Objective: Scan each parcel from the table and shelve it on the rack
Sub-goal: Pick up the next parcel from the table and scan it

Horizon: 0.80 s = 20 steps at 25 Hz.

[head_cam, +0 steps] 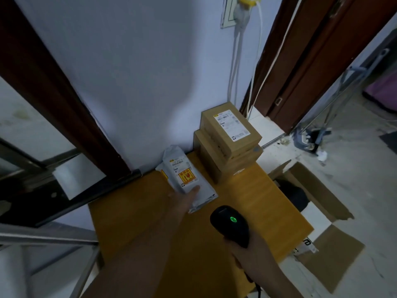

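Filling the upper half of the view, a pale wall [137,82] stood between a dark door frame [53,100] on the left and a brown door [311,67] on the right, with white cables [236,67] hanging from a socket down to the table's far right corner. The floor [354,190] to the right was pale and scuffed, and an opened carton [318,190] lay on it beside the table's right edge. A metal rack [43,239] showed at the lower left. The yellow wooden table [150,222] carried two stacked boxes [229,143] at its far right corner, against the wall. A white parcel [184,179] lay at the far edge, just left of the boxes. The left hand [184,201] reached onto it, thumb pressed on its top; whether the fingers gripped it could not be told. The right hand [242,252] was curled round a black scanner [232,224], its green light lit, above the table's near right part.
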### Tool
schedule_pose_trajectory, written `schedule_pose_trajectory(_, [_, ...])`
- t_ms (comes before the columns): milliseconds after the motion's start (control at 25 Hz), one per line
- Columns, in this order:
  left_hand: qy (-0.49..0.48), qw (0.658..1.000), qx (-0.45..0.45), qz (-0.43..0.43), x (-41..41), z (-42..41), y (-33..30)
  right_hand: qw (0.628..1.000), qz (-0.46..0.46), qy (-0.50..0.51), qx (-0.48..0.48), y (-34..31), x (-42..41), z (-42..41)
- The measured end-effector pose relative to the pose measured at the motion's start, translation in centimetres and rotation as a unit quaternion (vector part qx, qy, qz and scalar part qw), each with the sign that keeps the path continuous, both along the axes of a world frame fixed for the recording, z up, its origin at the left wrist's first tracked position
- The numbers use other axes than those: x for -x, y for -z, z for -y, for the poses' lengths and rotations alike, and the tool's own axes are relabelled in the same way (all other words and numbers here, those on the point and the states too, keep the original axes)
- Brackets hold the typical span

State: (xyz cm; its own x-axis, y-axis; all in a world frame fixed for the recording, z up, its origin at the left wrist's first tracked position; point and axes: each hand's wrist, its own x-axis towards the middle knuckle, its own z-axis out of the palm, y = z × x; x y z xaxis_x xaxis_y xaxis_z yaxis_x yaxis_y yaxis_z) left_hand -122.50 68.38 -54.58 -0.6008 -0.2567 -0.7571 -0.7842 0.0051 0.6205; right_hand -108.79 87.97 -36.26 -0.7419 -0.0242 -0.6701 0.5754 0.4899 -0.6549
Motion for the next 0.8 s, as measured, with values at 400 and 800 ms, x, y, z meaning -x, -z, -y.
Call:
schedule_pose_trajectory(400, [0.057,0.996,0.068,0.005,-1.6,-1.7,5.8,1.000,0.013,0.018,0.002,2.2,0.3,-0.4])
schedule_pose_trajectory(800, [0.179,0.923,0.262,-0.216,-3.8,-2.5,1.6,0.997,0.011,0.072,0.029,3.0,-0.2,-1.6])
